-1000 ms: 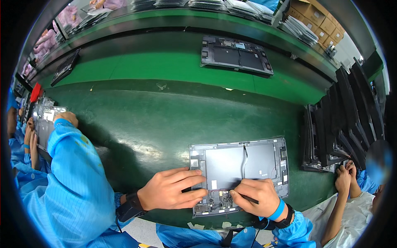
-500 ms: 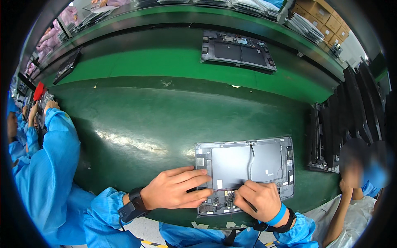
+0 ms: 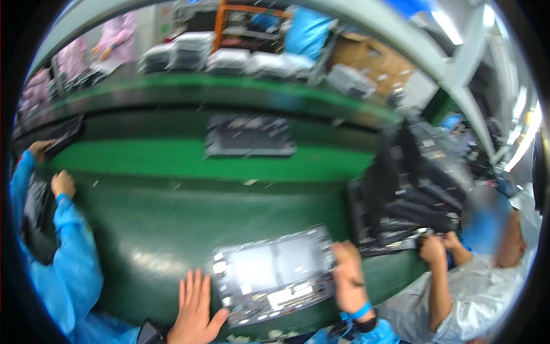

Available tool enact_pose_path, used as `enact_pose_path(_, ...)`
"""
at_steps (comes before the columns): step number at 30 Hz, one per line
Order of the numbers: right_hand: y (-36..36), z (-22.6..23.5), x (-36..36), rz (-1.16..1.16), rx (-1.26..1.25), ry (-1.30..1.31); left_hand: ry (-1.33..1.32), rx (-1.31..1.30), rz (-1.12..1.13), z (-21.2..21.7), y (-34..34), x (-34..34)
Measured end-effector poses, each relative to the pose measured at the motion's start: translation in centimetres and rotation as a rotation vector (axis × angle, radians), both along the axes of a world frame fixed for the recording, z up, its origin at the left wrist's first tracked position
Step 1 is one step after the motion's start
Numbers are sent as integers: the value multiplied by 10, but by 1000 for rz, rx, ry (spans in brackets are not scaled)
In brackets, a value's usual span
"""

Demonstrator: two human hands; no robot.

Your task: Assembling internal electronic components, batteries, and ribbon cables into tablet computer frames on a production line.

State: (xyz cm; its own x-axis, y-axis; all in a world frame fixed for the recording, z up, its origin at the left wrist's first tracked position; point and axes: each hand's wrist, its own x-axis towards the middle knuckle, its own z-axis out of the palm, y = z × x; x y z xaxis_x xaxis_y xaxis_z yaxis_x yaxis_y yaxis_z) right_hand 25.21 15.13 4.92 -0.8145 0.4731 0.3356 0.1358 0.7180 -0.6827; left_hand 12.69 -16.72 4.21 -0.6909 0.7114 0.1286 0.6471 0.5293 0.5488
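Observation:
An opened laptop base [image 3: 275, 269] lies tilted on the green bench in front of me, its inside facing up. It shows a large silver-grey battery area with a dark line down it and a circuit board strip along the near side. My left hand [image 3: 197, 312] rests with fingers spread beside its left edge; the thumb reaches its near left corner. My right hand [image 3: 348, 278] is at its right edge, smeared by motion, the fingers curled. A dark slim tool [image 3: 358, 281] shows against that hand; its tip cannot be made out.
Another opened laptop base [image 3: 249, 137] lies on the bright green strip beyond. On the right stand black laptop parts [image 3: 395, 189], with a co-worker's hands [image 3: 433, 249] at them. A blue-sleeved co-worker's hand [image 3: 63, 184] is at left; another hand touches a dark device [image 3: 66, 136].
The view has swung up and to the right, and is blurred. The laptop base has turned counterclockwise. My left hand has come off it to its side; my right has moved from the board to the right edge.

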Motion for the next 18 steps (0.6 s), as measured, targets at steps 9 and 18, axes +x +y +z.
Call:
enact_pose_path(9,-29,25,26,48,-566,204,-845,1100,222,21,48,-14)
enact_pose_path(18,-13,135,56,-274,-93,1259,-1089,1306,-500,214,222,-58)
